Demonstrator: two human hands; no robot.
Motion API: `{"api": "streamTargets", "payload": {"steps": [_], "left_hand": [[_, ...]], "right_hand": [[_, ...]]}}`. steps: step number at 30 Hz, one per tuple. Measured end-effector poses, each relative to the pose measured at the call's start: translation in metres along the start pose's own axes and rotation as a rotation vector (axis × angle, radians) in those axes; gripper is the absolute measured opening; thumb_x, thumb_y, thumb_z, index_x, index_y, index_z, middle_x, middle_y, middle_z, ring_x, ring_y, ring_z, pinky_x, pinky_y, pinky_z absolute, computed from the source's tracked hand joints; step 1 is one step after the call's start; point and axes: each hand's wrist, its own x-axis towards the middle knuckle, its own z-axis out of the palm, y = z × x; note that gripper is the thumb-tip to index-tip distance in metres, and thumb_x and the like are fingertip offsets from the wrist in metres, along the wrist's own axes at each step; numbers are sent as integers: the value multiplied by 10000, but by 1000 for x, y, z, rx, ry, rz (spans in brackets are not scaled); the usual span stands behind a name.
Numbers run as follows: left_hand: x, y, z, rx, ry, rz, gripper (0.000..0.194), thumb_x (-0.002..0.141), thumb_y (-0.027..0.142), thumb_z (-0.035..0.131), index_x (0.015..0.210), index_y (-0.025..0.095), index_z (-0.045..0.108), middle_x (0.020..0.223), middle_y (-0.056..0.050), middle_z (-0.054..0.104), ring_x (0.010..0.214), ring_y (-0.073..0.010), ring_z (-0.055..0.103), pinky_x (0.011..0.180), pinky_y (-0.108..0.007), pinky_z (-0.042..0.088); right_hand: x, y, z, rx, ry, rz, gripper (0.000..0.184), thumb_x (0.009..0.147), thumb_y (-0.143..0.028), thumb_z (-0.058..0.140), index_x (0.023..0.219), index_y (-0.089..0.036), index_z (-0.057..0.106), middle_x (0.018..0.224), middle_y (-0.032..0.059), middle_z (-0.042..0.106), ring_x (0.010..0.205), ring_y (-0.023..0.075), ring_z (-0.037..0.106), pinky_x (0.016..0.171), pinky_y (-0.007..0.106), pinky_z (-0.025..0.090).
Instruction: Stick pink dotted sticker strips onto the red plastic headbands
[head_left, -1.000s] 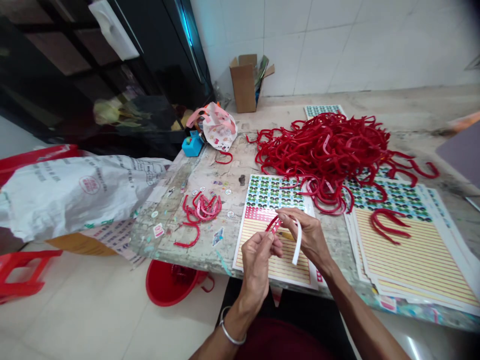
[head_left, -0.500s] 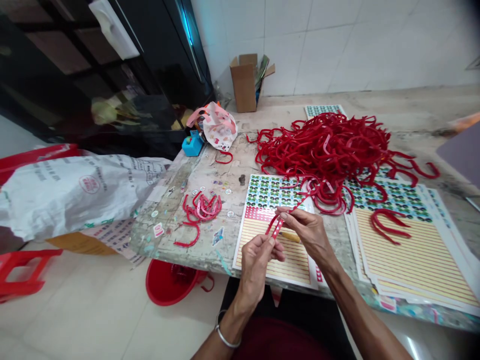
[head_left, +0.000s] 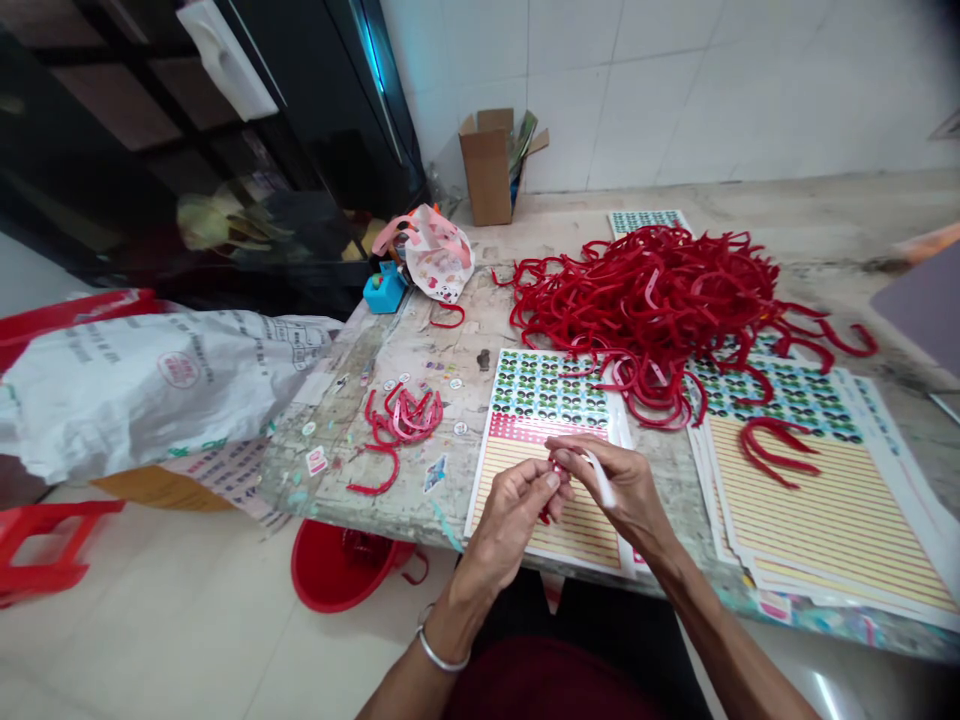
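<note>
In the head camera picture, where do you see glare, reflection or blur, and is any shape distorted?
Head view: the glossy black cabinet shows reflections, the floor at lower right has bright glare, the wide lens bends the table's front edge, and the left hand and right hand look slightly soft.

you can read nothing clearly here: the white woven sack [head_left: 150, 390] beside your bench [head_left: 420, 350] carries lines of dark print and a round red stamp [head_left: 178, 369], all too small and creased to make out.
</note>
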Motion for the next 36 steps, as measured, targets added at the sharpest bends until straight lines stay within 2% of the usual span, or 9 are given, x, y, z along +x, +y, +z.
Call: {"api": "streamTargets", "payload": {"steps": [4, 8, 10, 15, 21, 25, 28, 32, 36], "left_hand": [[-2, -6, 2, -18, 9, 14, 171, 881, 267, 517, 870, 134, 622, 748, -8, 538, 595, -72, 367, 585, -227, 292], [-5, -8, 5, 52, 52, 63, 177, 889, 281, 503, 849, 138, 599, 745, -4, 532, 603, -80, 354, 599, -229, 296], [-7, -7, 6, 87, 76, 88, 176, 885, 291, 509, 837, 141, 589, 731, -1, 526, 608, -85, 361, 605, -228, 304], [-8, -7, 5, 176, 117, 109, 209, 879, 330, 507, 795, 154, 580, 697, 7, 514, 621, -101, 389, 610, -228, 318], [-7, -13, 0, 157, 139, 71, 250, 845, 387, 535, 736, 163, 563, 690, 2, 495, 677, -130, 456, 670, -234, 378], [-7, -11, 2, 238, 140, 99, 244, 843, 385, 534, 762, 157, 568, 697, 0, 508, 679, -131, 462, 660, -232, 375], [-7, -8, 5, 342, 154, 151, 221, 867, 356, 504, 806, 154, 568, 691, 11, 489, 657, -122, 440, 628, -225, 357], [-8, -7, 7, 413, 163, 176, 200, 886, 340, 476, 873, 159, 560, 690, 22, 459, 638, -116, 414, 606, -230, 341], [-8, -6, 9, 447, 162, 210, 198, 895, 326, 456, 911, 157, 557, 699, 15, 471, 649, -125, 429, 622, -235, 351]], "right_hand": [[4, 2, -5, 92, -17, 89, 213, 824, -335, 608, 962, -220, 723, 1022, 70, 690, 866, 217, 651, 686, 335, 587], [8, 4, -5, 124, -28, 153, 231, 825, -353, 609, 952, -200, 727, 852, 44, 693, 650, 154, 632, 555, 278, 583], [8, 6, -3, 136, -25, 162, 225, 820, -354, 617, 926, -193, 734, 809, 37, 690, 624, 145, 619, 527, 262, 576], [6, 10, 4, 211, -29, 203, 218, 793, -369, 644, 869, -187, 738, 904, 43, 697, 744, 174, 636, 595, 283, 609], [5, 11, 4, 211, -36, 225, 212, 799, -357, 642, 907, -198, 732, 875, 31, 691, 783, 186, 645, 644, 312, 619], [4, 6, 2, 53, 42, 66, 177, 841, -290, 598, 940, -215, 723, 978, 56, 684, 855, 209, 641, 596, 303, 600], [3, -2, 1, -138, 122, -137, 156, 841, -178, 592, 912, -223, 724, 947, 60, 697, 881, 216, 641, 701, 345, 564], [0, -11, -1, -243, 147, -364, 254, 802, -53, 599, 956, -229, 699, 939, 57, 705, 905, 220, 641, 820, 387, 511], [-4, -18, -4, -299, 140, -461, 360, 791, -30, 597, 1068, -250, 661, 987, 61, 698, 927, 228, 638, 818, 393, 508]]}}
